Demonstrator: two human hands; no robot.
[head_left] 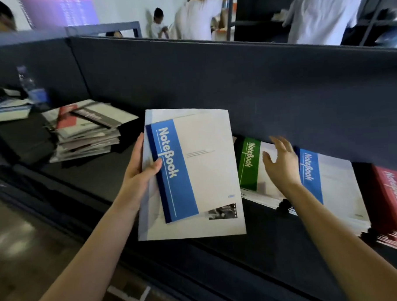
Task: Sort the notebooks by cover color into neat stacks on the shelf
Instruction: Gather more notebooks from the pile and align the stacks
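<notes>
At the far left of the dark shelf (pixel 91 177) sits a loose pile (pixel 87 130) of thin notebooks, fanned and askew, with grey, white and red covers showing and soft paper edges. Next, the left hand (pixel 144 173) grips a blue notebook (pixel 194 173) by its left edge, thumb on the cover and fingers curled beneath, and holds it above the shelf front. It is flat, rectangular and glossy white. Its long axis runs away from the person, leaning slightly left at the top. A blue band lies along the spine side on the left, and the title reads from the far end down toward the near end. To its right a green stack (pixel 250 166) lies flat on the shelf, its band pointing the same way. The right hand (pixel 282 162) is open with fingers spread over that stack's white cover, under the matte upper board (pixel 236 91); whether it touches cannot be told. Then comes a blue stack (pixel 331 185), and beside it a red stack (pixel 393 205), both squared and flat.
</notes>
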